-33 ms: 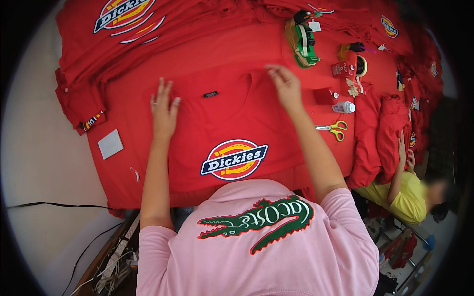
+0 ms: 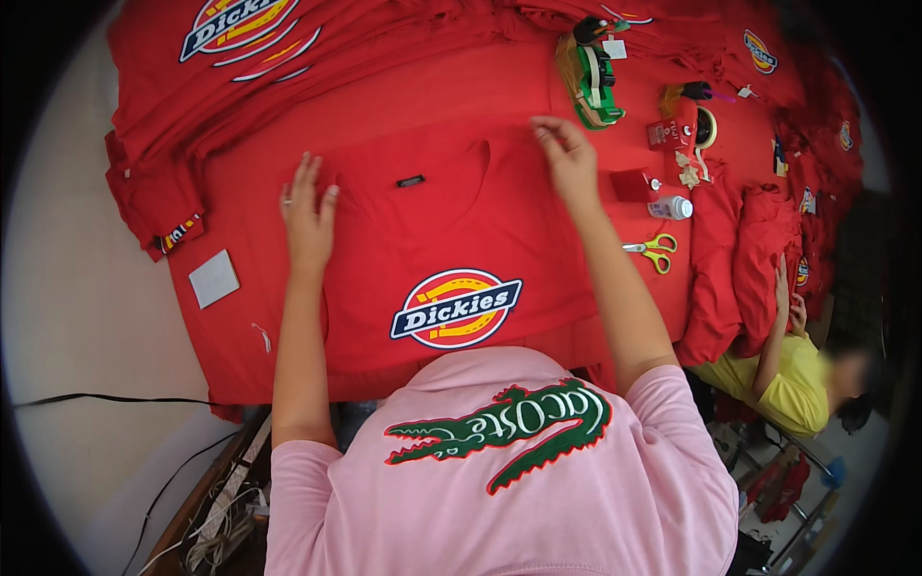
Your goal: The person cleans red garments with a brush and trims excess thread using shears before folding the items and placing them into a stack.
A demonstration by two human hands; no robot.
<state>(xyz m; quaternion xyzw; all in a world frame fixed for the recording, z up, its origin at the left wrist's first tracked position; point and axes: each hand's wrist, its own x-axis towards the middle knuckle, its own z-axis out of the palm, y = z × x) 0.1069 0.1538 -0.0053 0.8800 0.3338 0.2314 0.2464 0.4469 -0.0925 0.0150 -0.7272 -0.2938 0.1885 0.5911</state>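
Note:
A red T-shirt (image 2: 413, 230) lies spread flat before me, with a dark neck label and a colourful printed emblem on its chest. My left hand (image 2: 309, 216) is at the shirt's left shoulder, fingers stretched and apart, a ring on one of them. Over by the right shoulder, my right hand (image 2: 572, 171) has its fingers extended and slightly bent, with nothing visible in them. Whether either hand touches the cloth is hard to tell.
To the right lie yellow-handled scissors (image 2: 658, 253), a white bottle (image 2: 670, 207), a red box (image 2: 634, 184) and a green tape dispenser (image 2: 597, 96). Red shirts are piled (image 2: 384, 38) along the far side. A white card (image 2: 213, 278) is at left. A person in yellow (image 2: 792, 384) works at right.
My hands have moved apart: the left one outward to the left, the right one outward to the right and slightly farther away. The shirt lies nearly as before.

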